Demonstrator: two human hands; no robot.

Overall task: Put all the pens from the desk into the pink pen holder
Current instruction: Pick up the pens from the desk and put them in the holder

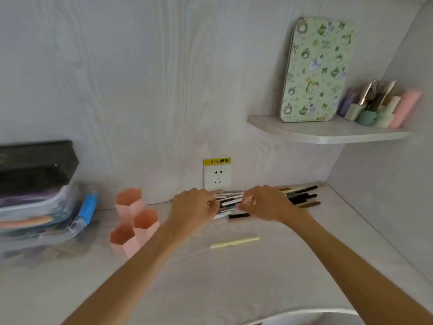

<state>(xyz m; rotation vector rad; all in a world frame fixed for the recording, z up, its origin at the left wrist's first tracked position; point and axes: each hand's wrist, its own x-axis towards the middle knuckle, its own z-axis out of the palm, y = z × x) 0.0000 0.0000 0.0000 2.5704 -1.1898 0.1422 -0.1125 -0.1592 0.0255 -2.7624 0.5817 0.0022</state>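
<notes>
Black, white and tan pens (269, 200) lie in a heap against the back wall, and both your hands rest on that heap. Your left hand (191, 207) covers the heap's left end, fingers curled down onto the pens; your right hand (262, 202) sits just beside it over the middle, fingers likewise curled. Blur prevents confirming whether either hand has closed on a pen. One black pen (239, 216) lies just in front of the gap between your hands. A pale yellow pen (235, 242) lies alone nearer to you, apart from the heap. The pink pen holder (132, 221), a cluster of hexagonal tubes, stands upright left of your left hand. A white wall socket (217, 179) sits directly behind the heap. Stacked plastic cases (42, 219) lie further left.
</notes>
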